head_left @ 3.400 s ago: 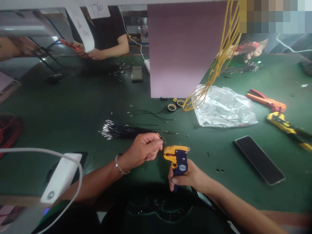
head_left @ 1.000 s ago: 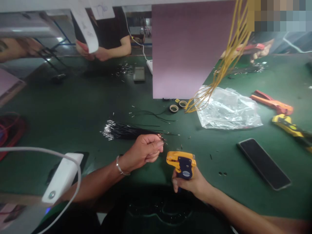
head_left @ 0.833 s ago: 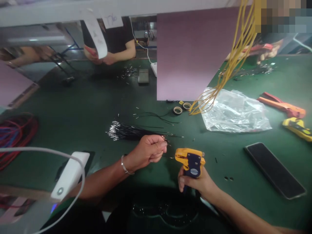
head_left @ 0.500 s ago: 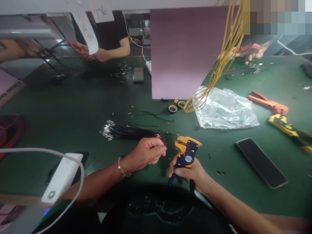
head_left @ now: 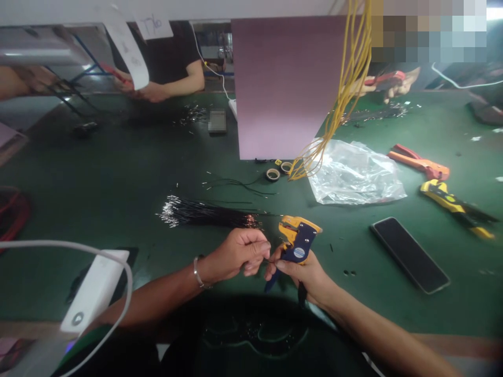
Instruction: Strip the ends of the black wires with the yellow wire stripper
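My left hand (head_left: 245, 251) is closed in a pinch near the centre; what its fingertips hold is too small to make out. Right beside it, my right hand (head_left: 296, 269) is wrapped round the handles of a yellow and dark blue wire stripper (head_left: 301, 242), its jaws pointing up and left. The thumb of my right hand is close to my left fingertips. Just beyond my left hand lies a bundle of black wires (head_left: 208, 212), with silvery ends at the left and coppery ends at the right. A few loose black wires (head_left: 239, 182) lie farther back.
Yellow wires (head_left: 334, 125) hang down onto a clear plastic bag (head_left: 353, 175). To the right are orange pliers (head_left: 422, 165), a yellow-black tool (head_left: 451, 201) and a phone (head_left: 409, 255). Two tape rolls (head_left: 272, 174) lie mid-table; a white power bank (head_left: 94, 290) is at left. People's hands work across the table.
My hands have come closer together, the left fingertips now almost at the right thumb. The view has shifted slightly, so the table's objects appear farther left.
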The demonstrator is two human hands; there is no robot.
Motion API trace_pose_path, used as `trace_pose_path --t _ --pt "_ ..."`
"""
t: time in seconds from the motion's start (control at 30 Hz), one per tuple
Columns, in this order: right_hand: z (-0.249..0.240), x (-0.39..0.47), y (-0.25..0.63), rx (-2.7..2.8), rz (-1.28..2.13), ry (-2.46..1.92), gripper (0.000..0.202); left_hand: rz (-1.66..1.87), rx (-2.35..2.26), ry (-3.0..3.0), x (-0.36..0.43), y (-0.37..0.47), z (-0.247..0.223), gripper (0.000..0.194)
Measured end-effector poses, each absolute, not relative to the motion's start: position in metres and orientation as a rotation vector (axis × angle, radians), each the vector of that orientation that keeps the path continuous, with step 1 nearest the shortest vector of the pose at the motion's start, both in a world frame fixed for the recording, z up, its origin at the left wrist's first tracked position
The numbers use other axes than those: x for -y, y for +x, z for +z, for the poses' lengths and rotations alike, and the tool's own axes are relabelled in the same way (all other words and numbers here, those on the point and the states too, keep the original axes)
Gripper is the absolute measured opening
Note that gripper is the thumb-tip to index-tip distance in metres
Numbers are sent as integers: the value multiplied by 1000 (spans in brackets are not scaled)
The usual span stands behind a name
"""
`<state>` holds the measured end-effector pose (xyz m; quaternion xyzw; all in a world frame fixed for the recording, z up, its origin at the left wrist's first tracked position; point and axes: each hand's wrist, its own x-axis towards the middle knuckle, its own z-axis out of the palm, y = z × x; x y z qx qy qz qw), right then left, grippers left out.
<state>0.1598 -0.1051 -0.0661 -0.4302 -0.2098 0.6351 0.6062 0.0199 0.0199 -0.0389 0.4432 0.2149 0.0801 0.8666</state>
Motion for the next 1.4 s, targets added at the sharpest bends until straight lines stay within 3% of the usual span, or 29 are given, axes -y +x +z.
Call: trace_pose_path --t 0.83,1.23,1.4 --pt "-66 105 166 443 1415 -1006 17 153 -361 971 -28 20 -29 29" --pt "-64 104 181 395 1304 -978 10 144 -551 1876 -55 11 -13 15" --pt "-62 103 186 380 1276 -972 10 173 -426 2216 -61 11 -11 17"
